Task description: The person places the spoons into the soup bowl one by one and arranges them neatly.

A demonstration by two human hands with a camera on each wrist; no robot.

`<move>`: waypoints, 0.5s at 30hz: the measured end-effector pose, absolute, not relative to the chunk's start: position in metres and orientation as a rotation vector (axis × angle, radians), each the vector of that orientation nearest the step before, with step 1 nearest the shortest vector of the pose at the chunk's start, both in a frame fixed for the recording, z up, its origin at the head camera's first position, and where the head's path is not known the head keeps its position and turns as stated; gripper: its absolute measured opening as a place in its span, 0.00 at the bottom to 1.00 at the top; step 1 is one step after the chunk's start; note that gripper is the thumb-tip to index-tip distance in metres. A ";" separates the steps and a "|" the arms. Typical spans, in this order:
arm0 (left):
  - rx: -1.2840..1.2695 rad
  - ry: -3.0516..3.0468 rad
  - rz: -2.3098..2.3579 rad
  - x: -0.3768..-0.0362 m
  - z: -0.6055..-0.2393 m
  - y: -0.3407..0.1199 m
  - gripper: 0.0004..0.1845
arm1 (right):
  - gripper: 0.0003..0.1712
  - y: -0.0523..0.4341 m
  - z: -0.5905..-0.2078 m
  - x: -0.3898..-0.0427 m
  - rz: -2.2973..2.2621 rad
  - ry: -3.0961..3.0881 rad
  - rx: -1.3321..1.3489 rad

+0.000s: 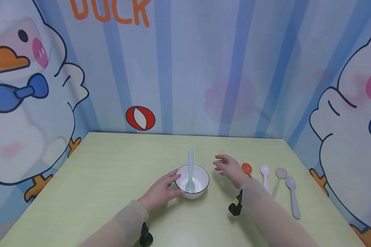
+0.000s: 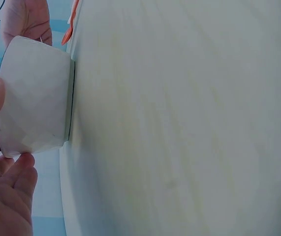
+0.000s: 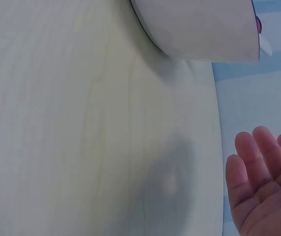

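Resting on the pale green tabletop (image 1: 105,178), your left hand (image 1: 162,191) cups the small white ceramic bowl with a dark rim (image 1: 201,192) from its 9 o'clock side. The left wrist view confirms the contact: fingertips (image 2: 24,162) lie against the bowl's outer wall (image 2: 34,96), curled loosely around it, the thumb at the rim on the far side.

The bowl stands upright near the middle of the tabletop. A light blue plastic spoon (image 1: 190,171) leans inside it, scoop down at the bottom, handle rising past the rim toward 12 o'clock.

Your right hand (image 1: 229,168) hovers at the bowl's 3 o'clock, just beside it and apart from it. Its fingers are relaxed and spread, and it holds nothing; the right wrist view shows the open palm (image 3: 261,187) clear of the bowl's wall (image 3: 204,29).

At 3 o'clock of the right hand, four more plastic spoons lie in a row on the tabletop: an orange spoon (image 1: 246,168) partly hidden behind the wrist, then a pale pink spoon (image 1: 265,173), a beige spoon (image 1: 280,175), and a lavender-grey spoon (image 1: 293,195). None touches either hand.

Translucent sleeves (image 1: 266,212) cover both forearms. A blue striped cartoon-duck backdrop (image 1: 204,68) encloses the tabletop.
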State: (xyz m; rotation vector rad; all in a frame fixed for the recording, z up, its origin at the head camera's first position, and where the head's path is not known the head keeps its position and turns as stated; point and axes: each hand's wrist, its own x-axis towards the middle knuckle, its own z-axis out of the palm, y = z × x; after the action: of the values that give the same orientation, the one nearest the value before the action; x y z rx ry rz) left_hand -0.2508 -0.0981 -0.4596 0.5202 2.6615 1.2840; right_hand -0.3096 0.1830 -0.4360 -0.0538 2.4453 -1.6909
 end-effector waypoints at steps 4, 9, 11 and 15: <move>0.512 2.653 1.294 -0.251 -0.461 -0.098 0.39 | 0.29 0.195 -0.437 -0.301 -1.687 2.455 -0.079; 0.516 2.657 1.301 -0.251 -0.461 -0.098 0.39 | 0.29 0.206 -0.437 -0.291 -1.673 2.488 -0.091; 0.522 2.658 1.302 -0.251 -0.461 -0.099 0.39 | 0.28 0.210 -0.436 -0.287 -1.662 2.506 -0.082; 0.527 2.654 1.306 -0.250 -0.461 -0.098 0.39 | 0.27 0.217 -0.433 -0.280 -1.636 2.547 -0.041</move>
State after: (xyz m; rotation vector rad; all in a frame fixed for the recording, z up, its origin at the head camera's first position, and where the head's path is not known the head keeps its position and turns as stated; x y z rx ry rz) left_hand -0.2499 -0.0983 -0.4607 0.5271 2.6542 1.3064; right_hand -0.2795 0.2167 -0.4335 -0.0414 2.5474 -1.6358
